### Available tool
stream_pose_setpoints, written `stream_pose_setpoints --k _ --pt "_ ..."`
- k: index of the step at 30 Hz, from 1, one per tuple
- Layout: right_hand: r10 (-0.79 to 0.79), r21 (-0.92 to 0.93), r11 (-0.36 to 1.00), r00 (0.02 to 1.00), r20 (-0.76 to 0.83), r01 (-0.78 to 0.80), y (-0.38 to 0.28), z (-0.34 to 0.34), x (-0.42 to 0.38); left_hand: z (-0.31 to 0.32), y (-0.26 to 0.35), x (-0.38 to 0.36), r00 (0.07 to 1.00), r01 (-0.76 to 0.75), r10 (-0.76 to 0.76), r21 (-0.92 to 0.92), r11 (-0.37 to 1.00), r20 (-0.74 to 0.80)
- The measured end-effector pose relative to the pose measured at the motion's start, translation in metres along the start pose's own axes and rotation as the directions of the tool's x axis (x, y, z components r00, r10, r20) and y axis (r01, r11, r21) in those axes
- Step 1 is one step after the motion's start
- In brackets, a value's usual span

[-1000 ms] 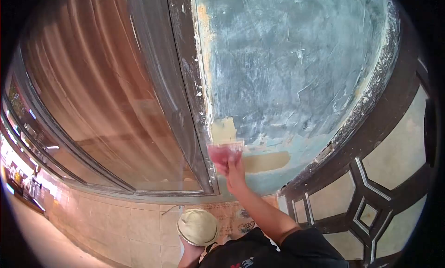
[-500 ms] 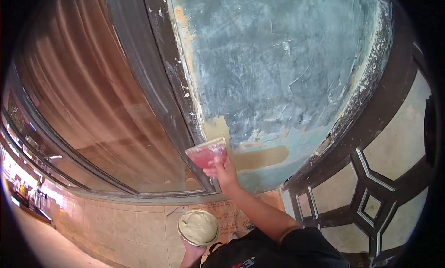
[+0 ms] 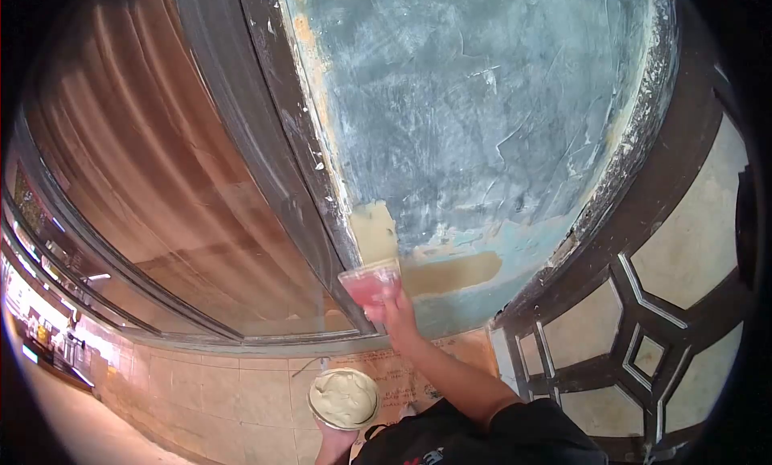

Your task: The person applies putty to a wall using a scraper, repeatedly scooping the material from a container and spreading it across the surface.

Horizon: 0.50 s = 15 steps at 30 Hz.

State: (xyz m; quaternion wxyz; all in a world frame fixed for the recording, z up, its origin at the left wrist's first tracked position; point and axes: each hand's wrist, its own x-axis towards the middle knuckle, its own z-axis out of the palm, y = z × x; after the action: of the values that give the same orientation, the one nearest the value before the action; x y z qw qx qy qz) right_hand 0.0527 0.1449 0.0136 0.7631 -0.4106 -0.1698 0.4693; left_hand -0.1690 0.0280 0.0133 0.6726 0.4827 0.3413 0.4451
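My right hand grips a pink scraper, its wide edge against the lower left of the blue-grey wall. Just above the blade lies a fresh cream patch; a longer, darker beige strip lies to its right. Low in the view my left hand holds a round bowl of cream paste from beneath, its fingers mostly hidden under the bowl.
Left of the wall stands a dark frame with glass and a brown curtain behind it. A dark panelled door or grille is at the right. Below, cardboard with writing lies on the tiled floor.
My right hand and the scraper have moved down and slightly right, and the cream patch now shows longer and wider. My left hand still holds the bowl in about the same place.
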Motion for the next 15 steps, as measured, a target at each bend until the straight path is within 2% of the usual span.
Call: stream_pose_setpoints --k 2,4,5,6,7,8,9,10,11,12,13,14,15 --pt "-0.077 -0.024 0.996 0.987 0.139 0.081 -0.047 0.040 0.007 0.018 0.012 0.003 0.972 0.068 -0.136 -0.326 0.943 -0.190" --pt "-0.088 -0.004 0.996 0.977 0.192 0.091 -0.070 0.060 0.021 0.012 0.004 0.004 0.977 0.081 -0.148 -0.377 0.923 -0.153" --pt "-0.102 0.018 0.995 0.964 0.245 0.100 -0.074 0.063 0.024 0.010 0.001 0.004 0.994 0.004 -0.019 -0.138 0.990 -0.105" --pt "-0.099 0.019 0.995 0.965 0.245 0.098 -0.071 0.058 0.027 0.006 -0.004 0.005 0.995 -0.093 0.096 0.103 0.990 -0.025" --pt "-0.087 0.001 0.996 0.980 0.179 0.088 -0.063 0.047 0.032 -0.010 -0.021 0.002 0.998 0.024 -0.028 -0.074 0.997 -0.062" --pt "-0.074 -0.015 0.997 0.991 0.114 0.076 -0.053 0.035 0.038 -0.010 -0.021 0.000 0.997 0.025 -0.029 -0.070 0.997 -0.065" --pt "-0.078 -0.017 0.997 0.995 0.067 0.079 -0.033 0.016 0.037 -0.010 -0.020 -0.001 0.986 0.108 -0.143 -0.338 0.935 -0.081" --pt "-0.109 -0.080 0.990 0.993 0.043 0.112 0.000 -0.013 0.041 -0.010 -0.019 -0.003 0.965 0.169 -0.254 -0.582 0.796 -0.067" --pt "-0.142 -0.145 0.979 0.990 0.020 0.143 0.035 -0.044 0.043 -0.019 -0.031 -0.005 0.965 0.167 -0.254 -0.580 0.797 -0.070" --pt "-0.033 -0.145 0.989 0.997 -0.069 0.023 0.062 -0.073 0.036 -0.035 -0.051 -0.010 0.981 0.107 -0.148 -0.281 0.954 -0.127" --pt "0.074 -0.135 0.986 0.985 -0.156 -0.096 0.081 -0.096 0.028 -0.044 -0.062 -0.012 0.989 0.036 -0.028 0.052 0.998 -0.144" --pt "0.167 -0.098 0.976 0.959 -0.229 -0.194 0.091 -0.112 0.022 -0.038 -0.052 -0.012 0.989 0.035 -0.027 0.054 0.998 -0.146" --pt "0.260 -0.053 0.956 0.918 -0.299 -0.288 0.099 -0.125 0.015 -0.024 -0.030 -0.012 0.970 0.138 -0.206 -0.407 0.903 -0.128"
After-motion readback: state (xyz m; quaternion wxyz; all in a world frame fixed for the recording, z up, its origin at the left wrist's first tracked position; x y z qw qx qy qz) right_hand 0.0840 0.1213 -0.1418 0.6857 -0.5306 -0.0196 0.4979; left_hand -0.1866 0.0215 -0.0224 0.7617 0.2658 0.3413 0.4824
